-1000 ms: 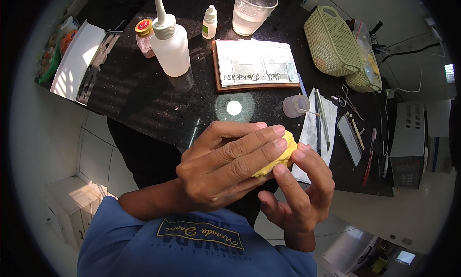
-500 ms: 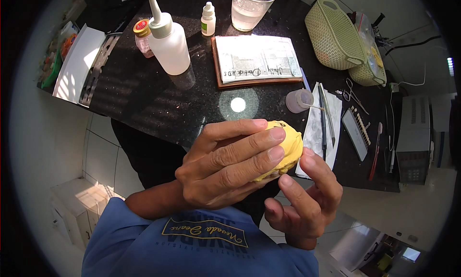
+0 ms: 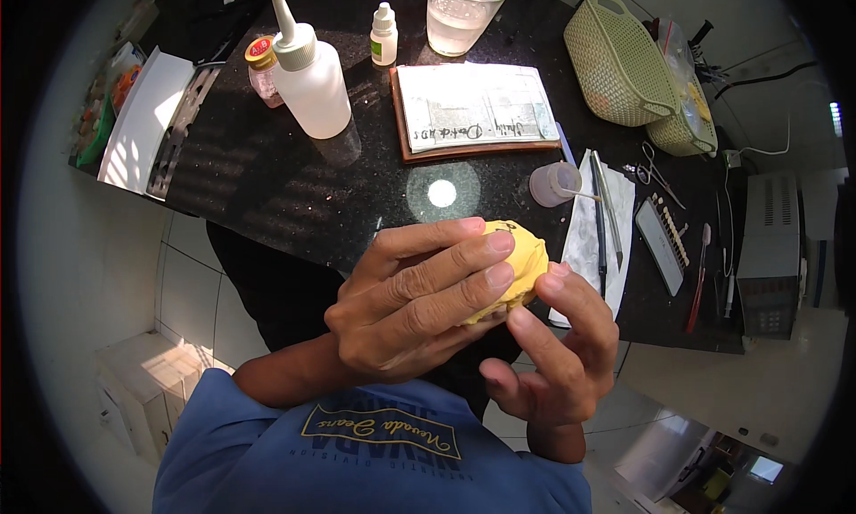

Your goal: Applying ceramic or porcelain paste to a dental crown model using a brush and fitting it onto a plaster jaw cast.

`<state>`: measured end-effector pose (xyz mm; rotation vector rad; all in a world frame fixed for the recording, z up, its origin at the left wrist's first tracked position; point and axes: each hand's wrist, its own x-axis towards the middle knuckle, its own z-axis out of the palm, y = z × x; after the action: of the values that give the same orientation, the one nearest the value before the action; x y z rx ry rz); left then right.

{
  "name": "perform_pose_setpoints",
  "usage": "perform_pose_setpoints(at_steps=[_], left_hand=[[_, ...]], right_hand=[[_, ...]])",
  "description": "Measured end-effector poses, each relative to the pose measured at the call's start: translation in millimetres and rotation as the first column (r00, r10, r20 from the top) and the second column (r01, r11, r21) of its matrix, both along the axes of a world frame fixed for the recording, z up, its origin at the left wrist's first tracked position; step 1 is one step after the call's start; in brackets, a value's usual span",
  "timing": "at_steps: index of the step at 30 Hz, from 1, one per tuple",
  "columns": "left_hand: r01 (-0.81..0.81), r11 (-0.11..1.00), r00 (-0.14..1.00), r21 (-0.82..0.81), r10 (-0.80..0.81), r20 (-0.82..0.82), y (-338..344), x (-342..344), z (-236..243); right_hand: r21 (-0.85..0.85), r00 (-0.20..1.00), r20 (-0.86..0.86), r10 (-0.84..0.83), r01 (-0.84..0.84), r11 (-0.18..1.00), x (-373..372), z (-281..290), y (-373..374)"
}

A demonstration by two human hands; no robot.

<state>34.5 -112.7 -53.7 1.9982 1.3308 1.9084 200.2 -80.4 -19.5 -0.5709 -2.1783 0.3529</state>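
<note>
A lumpy yellow plaster-like cast [image 3: 528, 263] is held above my lap, just off the near edge of the table. My left hand [image 3: 415, 296] closes over its left side, long fingers lying across the top, and covers much of it. A small dark mark shows on its upper face. From the lower right, my right hand [image 3: 562, 358] touches the cast's edge with two fingertips. Its thumb stands apart, not on the cast, and the palm is partly in view. The underside of the cast is hidden.
On the black table [image 3: 267, 197] stand a white squeeze bottle [image 3: 314, 90], a dropper bottle [image 3: 383, 37], a glass of liquid [image 3: 459, 19] and a notebook [image 3: 477, 113]. To the right are a small plastic cup [image 3: 553, 186], slim tools on paper [image 3: 611, 220], a tooth shade guide [image 3: 662, 246] and woven baskets [image 3: 615, 68].
Both hands and the yellow cast have shifted slightly left. My right fingertips still touch its edge, and my left-hand grip looks the same.
</note>
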Motion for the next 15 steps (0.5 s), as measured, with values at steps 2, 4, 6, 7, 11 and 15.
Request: perform_pose_setpoints(at_steps=[2, 4, 6, 7, 11, 15], left_hand=[[0.017, 1.0, 1.0, 0.012, -0.017, 0.005, 0, 0, 2], [0.034, 0.999, 0.999, 0.035, -0.035, 0.006, 0, 1, 2], [0.043, 0.999, 0.999, 0.032, -0.043, 0.024, 0, 1, 4], [0.053, 0.998, 0.998, 0.027, -0.054, 0.043, -1, 1, 4], [0.084, 0.996, 0.994, 0.0, -0.084, 0.064, -4, 0, 9], [0.28, 0.949, 0.9, -0.143, -0.208, 0.382, -5, 6, 10]], right_hand=[[-0.047, 0.991, -0.132, -0.014, 0.008, 0.999, -2, -5, -1], [-0.083, 0.968, -0.244, -0.06, 0.041, 0.996, 0, -6, -1], [-0.097, 0.946, -0.311, -0.096, 0.069, 0.993, 4, -10, 1], [-0.115, 0.917, -0.376, -0.134, 0.097, 0.989, 7, -12, 2], [-0.214, 0.94, -0.261, -0.221, 0.167, 0.962, 15, -7, 12], [-0.666, 0.882, -0.408, -0.237, -0.11, 0.738, -15, 7, 9]])
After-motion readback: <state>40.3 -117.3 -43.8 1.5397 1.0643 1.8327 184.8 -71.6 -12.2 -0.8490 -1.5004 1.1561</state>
